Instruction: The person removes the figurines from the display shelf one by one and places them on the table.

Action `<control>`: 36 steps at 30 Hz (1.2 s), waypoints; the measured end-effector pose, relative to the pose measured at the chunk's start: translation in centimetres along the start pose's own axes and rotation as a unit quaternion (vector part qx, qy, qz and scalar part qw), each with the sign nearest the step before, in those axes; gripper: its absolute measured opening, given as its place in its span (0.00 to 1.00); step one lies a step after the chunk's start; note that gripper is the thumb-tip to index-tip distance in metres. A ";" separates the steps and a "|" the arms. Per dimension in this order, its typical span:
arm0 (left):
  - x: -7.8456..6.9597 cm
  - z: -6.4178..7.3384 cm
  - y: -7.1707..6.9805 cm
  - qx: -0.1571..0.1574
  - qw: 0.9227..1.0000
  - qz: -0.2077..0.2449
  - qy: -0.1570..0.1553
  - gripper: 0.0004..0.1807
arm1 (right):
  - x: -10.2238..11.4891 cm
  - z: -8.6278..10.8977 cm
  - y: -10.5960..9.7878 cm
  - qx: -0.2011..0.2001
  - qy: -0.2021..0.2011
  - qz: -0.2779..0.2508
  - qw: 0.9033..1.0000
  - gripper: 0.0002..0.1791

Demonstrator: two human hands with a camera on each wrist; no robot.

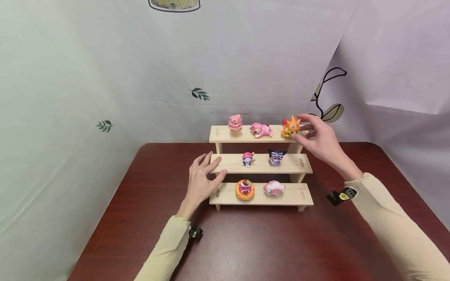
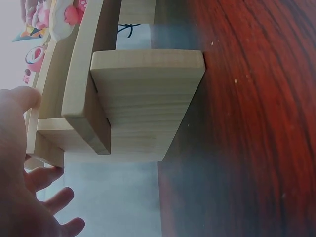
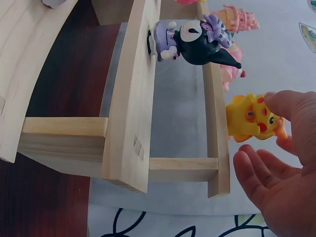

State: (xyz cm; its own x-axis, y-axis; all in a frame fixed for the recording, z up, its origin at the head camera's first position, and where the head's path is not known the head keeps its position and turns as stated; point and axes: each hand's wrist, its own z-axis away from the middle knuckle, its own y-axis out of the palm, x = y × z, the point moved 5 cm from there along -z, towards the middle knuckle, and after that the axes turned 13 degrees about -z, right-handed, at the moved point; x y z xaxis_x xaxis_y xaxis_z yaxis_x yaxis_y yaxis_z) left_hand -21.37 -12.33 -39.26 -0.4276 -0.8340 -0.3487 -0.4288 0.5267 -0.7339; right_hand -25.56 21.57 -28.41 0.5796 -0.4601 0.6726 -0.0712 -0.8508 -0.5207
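A three-tier wooden display stand [image 1: 228, 164] holds small toy figurines. At the right end of its top tier, my right hand [image 1: 321, 142] pinches a yellow figurine with an orange hood [image 1: 291, 127] between thumb and index finger. In the right wrist view the thumb [image 3: 284, 103] lies against the figurine's head [image 3: 252, 118], the other fingers spread below. My left hand [image 1: 204, 177] rests at the stand's left end, thumb over the middle tier. The left wrist view shows its index fingertip [image 2: 52, 175] at the end of a board [image 2: 49, 148], the other fingers loosely spread.
The top tier also bears a pink ice-cream-cone figurine [image 1: 235, 125] and a lying pink bear [image 1: 261, 130]. Below are a pink-hatted figurine [image 1: 247, 159], a black-eared purple one [image 1: 276, 157], an orange ring-shaped one [image 1: 245, 190] and a pink-and-white one [image 1: 274, 189]. A patterned cloth [image 1: 168, 78] hangs behind the dark red table [image 1: 246, 242].
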 end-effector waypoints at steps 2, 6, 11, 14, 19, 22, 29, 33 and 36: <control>0.0 0.0 0.0 -0.003 1.000 0.000 0.000 0.26 | -0.1 -0.1 0.1 0.001 -0.002 -0.007 1.000 0.30; 0.1 0.0 0.0 -0.008 1.000 0.000 0.000 0.26 | -0.2 -0.2 0.2 0.002 0.000 -0.016 1.000 0.30; 0.1 0.1 0.0 -0.008 1.000 0.001 -0.004 0.26 | -0.4 -0.3 0.3 0.001 0.001 -0.016 1.000 0.28; 0.1 0.3 0.0 -0.006 1.000 0.000 -0.007 0.26 | -0.4 -0.4 0.3 0.002 0.001 -0.015 1.000 0.28; 0.2 0.5 0.1 -0.002 1.000 0.007 -0.017 0.26 | -0.5 -0.4 0.4 0.009 -0.002 -0.011 1.000 0.28; 0.2 0.6 0.1 -0.011 1.000 0.009 -0.015 0.26 | -0.5 -0.4 0.4 0.012 -0.003 -0.011 1.000 0.28; 0.1 0.4 0.1 -0.007 1.000 0.001 -0.016 0.26 | -0.6 -0.4 0.3 0.010 -0.010 -0.016 1.000 0.26; 0.1 0.3 0.1 0.011 1.000 -0.003 -0.026 0.27 | -0.4 -0.4 0.3 0.009 -0.009 -0.016 1.000 0.25; 0.0 0.3 0.1 0.011 1.000 -0.005 -0.027 0.27 | -0.2 -0.3 0.3 0.008 -0.006 -0.014 1.000 0.25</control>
State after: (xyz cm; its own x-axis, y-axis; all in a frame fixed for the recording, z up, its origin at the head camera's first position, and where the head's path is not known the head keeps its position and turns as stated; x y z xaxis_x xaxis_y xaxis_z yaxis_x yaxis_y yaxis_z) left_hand -21.17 -12.38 -39.53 -0.3797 -0.8468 -0.3726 -0.4140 0.5157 -0.7501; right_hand -25.96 21.39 -28.56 0.5914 -0.4324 0.6806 -0.0421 -0.8595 -0.5095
